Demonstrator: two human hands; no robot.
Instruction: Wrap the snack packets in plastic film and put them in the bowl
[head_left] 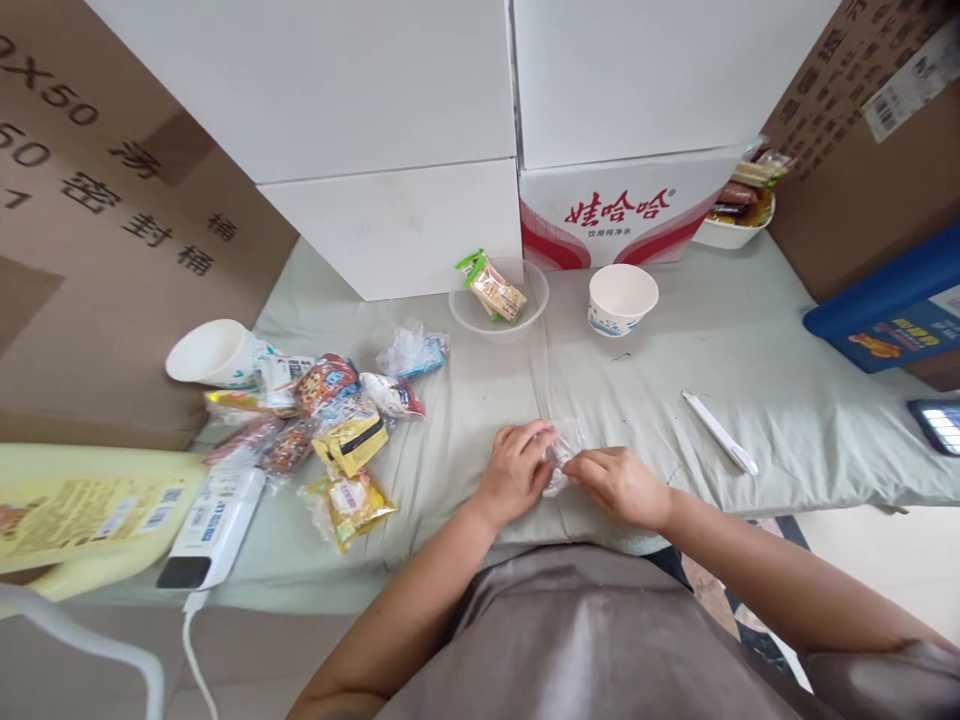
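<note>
Close to my body, a crumpled clear plastic wrapper (pixel 568 437) lies between my two hands, just above the green cloth. My left hand (pixel 517 462) has its fingers curled on the wrapper's left side. The fingertips of my right hand (pixel 616 484) pinch its lower right part. Whether anything is inside the plastic cannot be made out. Farther back stands a clear plastic bowl (pixel 465 322) with green-and-clear snack packs (pixel 495 288) in it. To its right is a white paper cup (pixel 621 300), upright. A white utility knife (pixel 718 432) rests to the right of my right hand.
On the left, several packaged snacks (pixel 349 440) lie heaped beside a tipped paper cup (pixel 217 352). A white power bank (pixel 214 525) with a cable sits near a yellow jug (pixel 90 510). White boxes (pixel 420 230) line the back; a blue container (pixel 892 300) is at right.
</note>
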